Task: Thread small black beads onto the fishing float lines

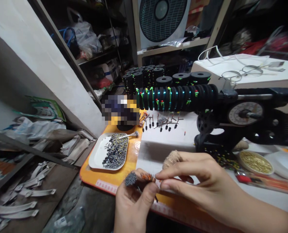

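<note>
My left hand (136, 204) is closed around a bundle with a cluster of small grey tips (131, 178) at one side and orange tips (146, 176) at the other. Thumb and forefinger of my right hand (194, 178) pinch together right beside the orange tips; whatever they grip is too small to name. A tan wrapping (171, 158) covers a fingertip of that hand. Beyond the hands, a black winding machine (231, 110) carries a row of black foam spools (180, 97) wound with line. Small green and red beads dot the spools, and short dark pieces (157, 124) dangle below.
On the orange table (90, 173), a white tray (92, 158) holds many small grey and yellow pieces. A bowl of gold-coloured bits (255, 161) stands at right. Stacked spools (132, 81), a box fan (162, 19) and eyeglasses on a white box (277, 77) are behind.
</note>
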`<action>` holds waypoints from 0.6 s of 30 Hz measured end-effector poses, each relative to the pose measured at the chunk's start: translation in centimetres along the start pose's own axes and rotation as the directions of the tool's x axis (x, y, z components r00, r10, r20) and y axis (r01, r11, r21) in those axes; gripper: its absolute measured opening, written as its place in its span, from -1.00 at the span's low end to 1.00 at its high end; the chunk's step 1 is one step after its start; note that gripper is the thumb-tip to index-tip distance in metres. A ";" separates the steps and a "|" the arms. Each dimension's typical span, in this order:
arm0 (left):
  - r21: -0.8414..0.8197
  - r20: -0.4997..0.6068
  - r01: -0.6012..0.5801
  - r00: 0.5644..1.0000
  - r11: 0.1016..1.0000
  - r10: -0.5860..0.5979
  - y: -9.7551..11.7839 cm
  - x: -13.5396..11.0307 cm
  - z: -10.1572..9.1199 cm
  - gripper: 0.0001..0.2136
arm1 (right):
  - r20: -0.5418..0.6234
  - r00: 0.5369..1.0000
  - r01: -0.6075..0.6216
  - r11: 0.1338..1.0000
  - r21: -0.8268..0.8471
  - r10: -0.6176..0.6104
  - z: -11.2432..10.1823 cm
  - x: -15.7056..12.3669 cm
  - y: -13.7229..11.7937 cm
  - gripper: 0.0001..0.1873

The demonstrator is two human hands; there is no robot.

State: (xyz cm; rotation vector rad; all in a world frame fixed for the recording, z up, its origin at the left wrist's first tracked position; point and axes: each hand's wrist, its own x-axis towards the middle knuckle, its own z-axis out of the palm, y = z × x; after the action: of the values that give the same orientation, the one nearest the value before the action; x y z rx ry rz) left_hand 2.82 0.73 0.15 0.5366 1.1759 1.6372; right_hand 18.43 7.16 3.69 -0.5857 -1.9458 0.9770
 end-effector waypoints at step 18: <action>0.740 0.210 -0.367 0.922 0.564 0.324 2.4 4.5 -5.5 -0.95 | 0.093 0.992 0.102 0.960 -0.260 -0.080 -0.6 0.0 0.1 -0.86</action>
State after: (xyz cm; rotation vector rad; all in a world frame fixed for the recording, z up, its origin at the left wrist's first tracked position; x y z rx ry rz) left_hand -4.40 2.32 -0.89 1.4360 1.8210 1.3356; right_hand 18.98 7.46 3.78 -0.6062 -2.1753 0.6973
